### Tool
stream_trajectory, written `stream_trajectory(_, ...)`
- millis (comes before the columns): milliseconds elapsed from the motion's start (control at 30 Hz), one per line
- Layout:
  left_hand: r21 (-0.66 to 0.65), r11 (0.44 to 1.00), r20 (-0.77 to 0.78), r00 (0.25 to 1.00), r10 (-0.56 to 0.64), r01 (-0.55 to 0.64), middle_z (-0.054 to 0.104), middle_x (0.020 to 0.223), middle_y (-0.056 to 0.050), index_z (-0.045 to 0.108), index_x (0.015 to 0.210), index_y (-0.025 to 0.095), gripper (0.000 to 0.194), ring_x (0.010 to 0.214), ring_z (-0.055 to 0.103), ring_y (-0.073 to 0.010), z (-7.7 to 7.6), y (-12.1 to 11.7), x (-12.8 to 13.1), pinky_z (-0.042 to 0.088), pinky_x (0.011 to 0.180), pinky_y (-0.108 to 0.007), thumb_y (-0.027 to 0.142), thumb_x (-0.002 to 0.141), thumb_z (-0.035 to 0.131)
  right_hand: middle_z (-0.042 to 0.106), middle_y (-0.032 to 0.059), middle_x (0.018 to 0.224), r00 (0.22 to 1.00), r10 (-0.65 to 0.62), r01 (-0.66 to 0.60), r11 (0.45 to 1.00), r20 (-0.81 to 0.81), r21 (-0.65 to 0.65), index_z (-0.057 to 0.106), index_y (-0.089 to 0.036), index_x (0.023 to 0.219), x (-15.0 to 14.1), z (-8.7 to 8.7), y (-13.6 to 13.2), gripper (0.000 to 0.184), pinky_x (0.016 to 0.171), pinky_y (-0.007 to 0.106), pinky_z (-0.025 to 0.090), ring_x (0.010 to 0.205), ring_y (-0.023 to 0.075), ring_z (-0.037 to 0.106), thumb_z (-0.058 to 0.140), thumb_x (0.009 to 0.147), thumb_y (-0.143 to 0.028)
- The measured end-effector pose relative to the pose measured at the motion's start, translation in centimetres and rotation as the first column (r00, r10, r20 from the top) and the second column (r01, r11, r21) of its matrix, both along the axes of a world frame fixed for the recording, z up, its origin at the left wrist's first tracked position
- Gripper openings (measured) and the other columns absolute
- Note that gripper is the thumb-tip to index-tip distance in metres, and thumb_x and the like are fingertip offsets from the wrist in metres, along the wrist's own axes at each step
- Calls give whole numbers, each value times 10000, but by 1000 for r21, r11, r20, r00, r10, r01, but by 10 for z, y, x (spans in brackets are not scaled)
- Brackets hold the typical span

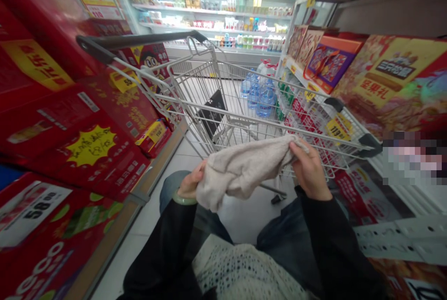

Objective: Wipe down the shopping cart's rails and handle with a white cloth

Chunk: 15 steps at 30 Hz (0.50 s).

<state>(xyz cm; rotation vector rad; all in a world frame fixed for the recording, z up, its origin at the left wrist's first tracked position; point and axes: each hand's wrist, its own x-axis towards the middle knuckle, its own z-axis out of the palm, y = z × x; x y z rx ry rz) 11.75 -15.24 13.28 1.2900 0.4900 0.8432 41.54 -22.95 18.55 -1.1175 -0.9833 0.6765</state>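
A greyish-white cloth (244,167) is stretched between my two hands, sagging and creased in the middle. My left hand (192,180) grips its left end; a pale green bangle circles that wrist, and the cloth hides some of the fingers. At the upper right corner, my right hand (309,167) pinches the cloth between thumb and fingers. Just beyond the cloth stands a metal shopping cart (240,117) with a dark handle (139,39) at the left. Its wire side runs close behind both hands.
Red gift boxes (115,100) are stacked along the left. Shelves with boxed goods (384,76) line the right, with yellow price tags. Large water bottles (260,95) stand on the floor past the cart. A lit refrigerated display (216,7) spans the back.
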Motion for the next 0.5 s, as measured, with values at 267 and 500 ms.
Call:
stream_trajectory(267,167,979,-216,973,-81,118,743,1038,-89,731,1228,190,474,974,702,-199,6,-16,29,569,876,-321,465,861,851,697,-3,873,954,-66,60,998,293,31,718,-253,900,3,8,-10,317,792,313,510,833,186,615,734,937,-568)
stream_trajectory(500,456,890,-285,946,156,-10,757,1153,-98,747,1133,207,491,1108,700,-288,-29,-32,85,549,1072,-462,517,781,892,694,-6,857,936,47,-39,999,349,-29,726,-247,916,-9,10,-12,309,773,303,498,809,181,615,695,969,-550)
